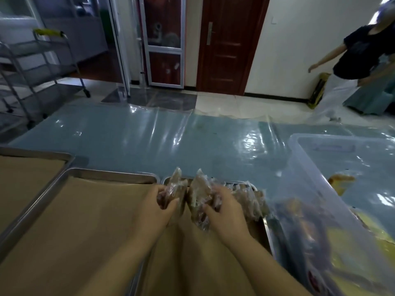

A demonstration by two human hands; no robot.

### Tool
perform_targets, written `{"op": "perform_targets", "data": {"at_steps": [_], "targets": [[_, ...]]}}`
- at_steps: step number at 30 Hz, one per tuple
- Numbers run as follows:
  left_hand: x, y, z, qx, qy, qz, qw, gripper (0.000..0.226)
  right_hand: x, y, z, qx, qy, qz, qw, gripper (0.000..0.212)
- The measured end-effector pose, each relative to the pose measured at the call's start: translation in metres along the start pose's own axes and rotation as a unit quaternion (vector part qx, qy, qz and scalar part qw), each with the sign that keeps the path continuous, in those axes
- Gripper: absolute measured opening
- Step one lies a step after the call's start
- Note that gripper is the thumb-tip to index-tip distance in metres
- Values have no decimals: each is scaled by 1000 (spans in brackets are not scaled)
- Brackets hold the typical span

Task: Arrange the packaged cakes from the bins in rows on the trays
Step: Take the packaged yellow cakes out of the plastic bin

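Observation:
My left hand (157,207) grips a clear-wrapped brown cake (174,186) held upright over the right-hand tray (268,229). My right hand (224,212) holds another wrapped cake (199,199) close beside it. Several wrapped cakes (250,199) stand in a row along the tray's far right corner. The tray is metal and lined with brown paper. A clear plastic bin (303,167) on the right holds more packaged cakes, blurred through its wall.
A second paper-lined tray (70,178) lies to the left, and a third tray (42,155) further left. Blue tabletop under plastic film stretches beyond. A metal rack cart (32,67) stands at the far left. Another person (359,56) bends at the far right.

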State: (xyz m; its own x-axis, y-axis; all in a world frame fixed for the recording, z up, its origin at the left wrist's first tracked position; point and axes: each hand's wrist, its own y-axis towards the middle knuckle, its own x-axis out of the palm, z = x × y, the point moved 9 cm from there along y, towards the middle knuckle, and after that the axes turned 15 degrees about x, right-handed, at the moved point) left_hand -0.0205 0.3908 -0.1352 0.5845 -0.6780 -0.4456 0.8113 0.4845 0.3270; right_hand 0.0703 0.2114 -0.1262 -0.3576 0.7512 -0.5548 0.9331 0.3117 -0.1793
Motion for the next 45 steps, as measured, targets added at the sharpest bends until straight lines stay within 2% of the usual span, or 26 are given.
{"op": "perform_targets", "data": {"at_steps": [4, 9, 13, 18, 24, 27, 32, 36, 39, 42, 45], "targets": [[23, 29, -5, 48, 77, -21, 996, 26, 23, 29, 11, 23, -28, 6, 999, 49], [69, 25, -28, 97, 139, -161, 972, 34, 36, 38, 51, 74, -125, -30, 989, 57], [83, 7, -45, 98, 134, -225, 960, 59, 18, 30, 62, 54, -189, 35, 980, 58], [88, -10, -50, 134, 106, -297, 939, 74, 8, 25, 69, 45, -205, 78, 975, 75], [88, 6, -49, 165, 146, -270, 937, 63, 13, 30, 63, 15, -307, 118, 944, 73], [88, 21, -49, 165, 174, -248, 939, 54, 21, 45, 61, 32, -331, 112, 937, 70], [93, 32, -47, 165, 195, -256, 932, 46, 25, 60, 52, 37, -377, 98, 920, 52], [95, 24, -51, 152, 202, -291, 923, 63, 18, 54, 55, 51, -376, 49, 924, 59], [89, 12, -47, 136, 214, -306, 918, 75, 0, 38, 55, 66, -369, 32, 926, 54], [78, 1, -30, 145, 212, -280, 925, 72, -26, 11, 46, 54, -361, 43, 930, 44], [71, -13, 1, 184, 208, -266, 923, 57, -51, -23, 30, 27, -351, 61, 934, 44]]}}
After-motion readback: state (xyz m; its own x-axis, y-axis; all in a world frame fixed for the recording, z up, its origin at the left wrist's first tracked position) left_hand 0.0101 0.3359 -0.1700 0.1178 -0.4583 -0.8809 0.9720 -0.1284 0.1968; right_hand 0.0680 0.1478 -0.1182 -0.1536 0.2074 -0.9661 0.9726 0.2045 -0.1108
